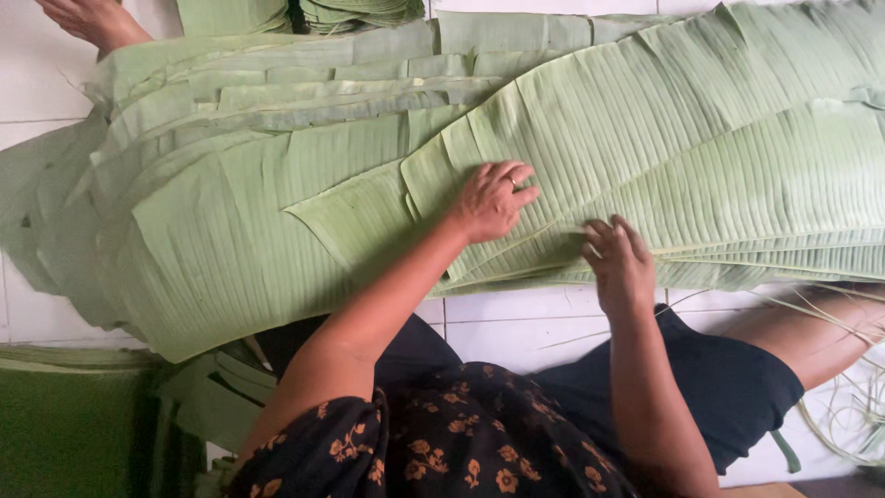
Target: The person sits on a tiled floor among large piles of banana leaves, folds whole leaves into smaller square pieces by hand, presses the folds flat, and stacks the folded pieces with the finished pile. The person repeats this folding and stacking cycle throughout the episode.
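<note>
A big pile of long, pale green banana leaves (pixel 277 212) lies spread over the white tiled floor in front of me. My left hand (pixel 493 198) rests flat on the top leaf (pixel 645 120) near its torn left end, fingers a little apart, a ring on one finger. My right hand (pixel 619 263) sits at the near edge of the pile, its fingers curled onto the edges of the upper leaves. My knees in dark shorts (pixel 710 387) are just below the pile.
Folded leaf stacks (pixel 277 13) sit at the top edge. Part of another person's limb (pixel 92 20) shows at the top left. A dark green bundle (pixel 64 424) lies at the lower left. Thin leaf ribs (pixel 853 406) are scattered at the lower right.
</note>
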